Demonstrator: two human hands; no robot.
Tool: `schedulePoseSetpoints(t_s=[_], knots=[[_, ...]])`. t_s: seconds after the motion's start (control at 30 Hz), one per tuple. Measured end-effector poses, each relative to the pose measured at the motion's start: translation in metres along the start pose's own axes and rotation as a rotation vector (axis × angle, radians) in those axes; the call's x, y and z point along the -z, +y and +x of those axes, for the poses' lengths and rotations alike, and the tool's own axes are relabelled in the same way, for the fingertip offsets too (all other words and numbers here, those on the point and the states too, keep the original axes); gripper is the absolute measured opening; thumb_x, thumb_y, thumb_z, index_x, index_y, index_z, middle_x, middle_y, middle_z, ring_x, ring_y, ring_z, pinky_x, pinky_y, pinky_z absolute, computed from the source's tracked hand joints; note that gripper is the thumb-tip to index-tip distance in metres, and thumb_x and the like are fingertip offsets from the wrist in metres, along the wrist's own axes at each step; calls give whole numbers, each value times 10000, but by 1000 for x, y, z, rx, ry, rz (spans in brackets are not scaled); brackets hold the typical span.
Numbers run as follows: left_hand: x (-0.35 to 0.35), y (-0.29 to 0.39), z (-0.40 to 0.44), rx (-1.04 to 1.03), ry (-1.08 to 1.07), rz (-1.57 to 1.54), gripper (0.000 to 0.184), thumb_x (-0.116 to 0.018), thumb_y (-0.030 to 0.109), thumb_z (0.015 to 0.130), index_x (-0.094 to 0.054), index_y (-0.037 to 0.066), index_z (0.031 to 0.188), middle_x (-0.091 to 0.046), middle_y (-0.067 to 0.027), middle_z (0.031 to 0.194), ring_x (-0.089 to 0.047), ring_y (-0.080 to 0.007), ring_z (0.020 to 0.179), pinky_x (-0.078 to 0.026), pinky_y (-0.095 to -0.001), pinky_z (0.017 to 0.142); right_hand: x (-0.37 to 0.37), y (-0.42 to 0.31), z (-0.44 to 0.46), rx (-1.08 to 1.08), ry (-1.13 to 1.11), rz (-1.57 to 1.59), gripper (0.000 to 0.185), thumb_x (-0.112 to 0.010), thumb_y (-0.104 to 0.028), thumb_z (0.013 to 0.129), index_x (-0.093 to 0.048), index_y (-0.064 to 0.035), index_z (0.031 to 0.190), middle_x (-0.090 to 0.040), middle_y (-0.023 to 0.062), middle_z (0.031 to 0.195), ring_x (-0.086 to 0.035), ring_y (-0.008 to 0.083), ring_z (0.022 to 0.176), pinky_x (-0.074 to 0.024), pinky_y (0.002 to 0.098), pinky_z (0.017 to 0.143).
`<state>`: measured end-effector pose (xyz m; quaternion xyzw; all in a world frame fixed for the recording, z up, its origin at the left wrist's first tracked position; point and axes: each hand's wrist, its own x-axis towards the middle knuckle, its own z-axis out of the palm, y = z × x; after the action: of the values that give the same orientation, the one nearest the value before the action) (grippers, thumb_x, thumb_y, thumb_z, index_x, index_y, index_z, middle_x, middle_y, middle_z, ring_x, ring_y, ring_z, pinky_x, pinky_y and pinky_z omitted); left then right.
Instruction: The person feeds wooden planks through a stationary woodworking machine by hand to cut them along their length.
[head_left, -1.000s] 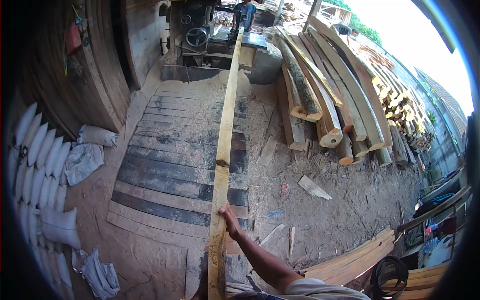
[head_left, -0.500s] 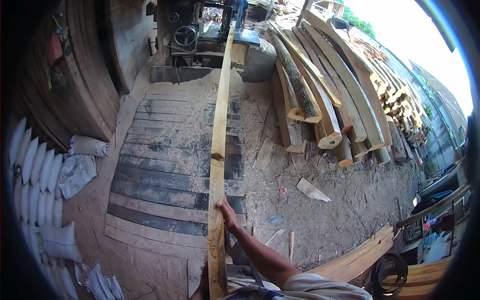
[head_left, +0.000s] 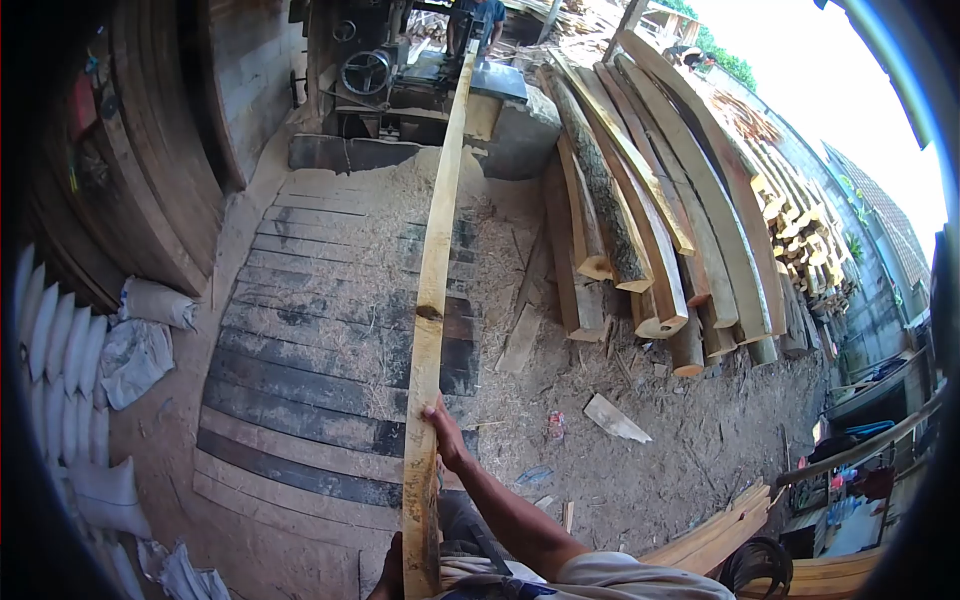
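A long, narrow wooden plank (head_left: 434, 270) with a dark knot runs from my body up to a machine with a handwheel (head_left: 366, 72) at the far end. My right hand (head_left: 444, 432) grips its right edge, thumb on top and fingers hidden underneath. Low at the bottom of the view, my left hand (head_left: 388, 570) is against the left edge of the near end. Only part of that hand shows, and it appears closed on the plank. At the machine, another person (head_left: 484, 22) stands by the plank's far end.
Heavy sawn logs (head_left: 660, 230) are stacked to the right of the machine. Sawdust covers floor boards (head_left: 310, 345) below the plank. White sacks (head_left: 60, 340) line the left side. A wood scrap (head_left: 615, 418) lies on the ground, and cut boards (head_left: 715, 530) lie lower right.
The ground, log ends and wood scrap have slid down the view, while my hands and the knot keep nearly their places. The plank and I have moved forward towards the machine.
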<state>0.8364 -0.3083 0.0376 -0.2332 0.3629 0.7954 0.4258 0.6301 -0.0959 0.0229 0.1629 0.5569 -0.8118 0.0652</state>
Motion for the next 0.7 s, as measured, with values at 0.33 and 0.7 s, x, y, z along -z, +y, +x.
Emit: schedulePoseSetpoints(t_s=[0.33, 0.7], knots=[[-52, 83, 102, 63, 70, -29, 692, -376, 661, 971, -506, 116, 1377, -621, -97, 1177, -630, -240, 999, -532, -402, 867, 25, -61, 118, 16, -14, 8, 914, -574, -472, 942, -62, -87, 1594, -348, 118, 1549, -419, 200, 1324, -352, 317, 1077], [-100, 183, 208, 31, 89, -22, 646, -389, 627, 982, -509, 121, 1365, -626, -86, 1151, -639, -232, 983, -544, -395, 849, 45, -125, 245, 30, 18, -4, 894, -577, -431, 944, -77, -66, 1589, -384, 103, 1518, -443, 180, 1287, -364, 286, 1057]])
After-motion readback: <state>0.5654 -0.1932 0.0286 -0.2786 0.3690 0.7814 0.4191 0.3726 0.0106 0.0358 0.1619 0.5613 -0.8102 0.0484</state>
